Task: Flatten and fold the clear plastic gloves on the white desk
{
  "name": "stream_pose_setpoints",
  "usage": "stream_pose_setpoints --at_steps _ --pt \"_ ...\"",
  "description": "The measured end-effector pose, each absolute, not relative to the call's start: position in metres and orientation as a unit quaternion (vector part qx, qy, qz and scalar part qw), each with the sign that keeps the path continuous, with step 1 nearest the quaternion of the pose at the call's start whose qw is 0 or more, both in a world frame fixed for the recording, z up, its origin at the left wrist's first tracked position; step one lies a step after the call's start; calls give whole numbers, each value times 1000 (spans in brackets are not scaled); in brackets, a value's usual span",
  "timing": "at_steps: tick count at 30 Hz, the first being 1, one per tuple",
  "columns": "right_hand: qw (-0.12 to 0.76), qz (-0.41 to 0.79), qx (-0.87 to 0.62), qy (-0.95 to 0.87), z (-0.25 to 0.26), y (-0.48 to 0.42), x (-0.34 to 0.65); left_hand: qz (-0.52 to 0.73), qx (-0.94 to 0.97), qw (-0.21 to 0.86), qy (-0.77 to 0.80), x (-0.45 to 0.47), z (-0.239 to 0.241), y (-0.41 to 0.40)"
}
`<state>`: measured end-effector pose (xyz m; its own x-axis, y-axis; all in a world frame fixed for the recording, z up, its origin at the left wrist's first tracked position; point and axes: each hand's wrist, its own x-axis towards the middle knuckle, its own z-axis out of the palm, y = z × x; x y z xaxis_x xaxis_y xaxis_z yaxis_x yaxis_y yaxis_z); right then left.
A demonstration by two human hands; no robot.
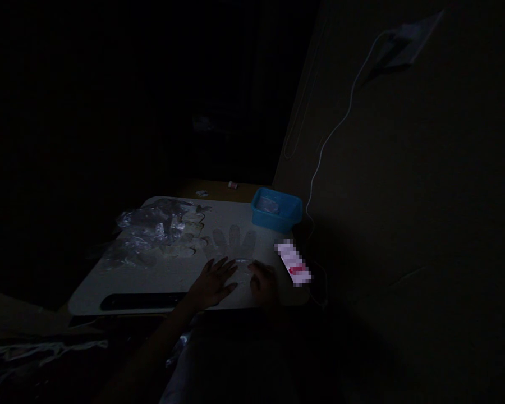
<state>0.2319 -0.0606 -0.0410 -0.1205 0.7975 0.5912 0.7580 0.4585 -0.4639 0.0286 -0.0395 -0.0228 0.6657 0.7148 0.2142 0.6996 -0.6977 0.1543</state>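
My left hand (211, 285) lies palm down on the white table (143, 283), its fingers stretched out and apart. Just right of it, my right hand (264, 284) has its fingers curled in at the tabletop; whatever they may hold is too dark to make out. Between and beyond the hands are grey, finger-shaped patches (234, 241); I cannot tell whether they are a thin glove or shadow. A faint shiny strip (241, 260) shows by the fingertips. Crumpled clear plastic bags (151, 224) lie to the left, with pale, rounded flat pieces (189, 246) beside them.
A blue basin (276, 213) with something clear inside stands at the back right. A lit phone (293, 262) lies at the right edge, near a white cable (321, 151) running up the wall. A small cup-like item (233, 184) sits behind the table. A dark slot (143, 301) lines the front edge.
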Motion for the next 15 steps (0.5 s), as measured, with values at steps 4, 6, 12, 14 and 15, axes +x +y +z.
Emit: stream_pose_setpoints --at_steps 4,6,12,14,15 --pt "374 60 -537 -754 -36 -61 229 145 910 37 386 28 -23 -40" --pt "372 69 -552 -743 -36 -60 229 164 907 49 386 29 -18 -41" --pt "383 61 -568 -726 -42 -59 230 323 835 114 431 25 -7 -39" --pt "393 53 -576 -715 -44 -58 230 385 777 104 487 20 -12 -35" --pt "400 49 -580 -708 -46 -58 231 402 752 91 514 17 -15 -33"
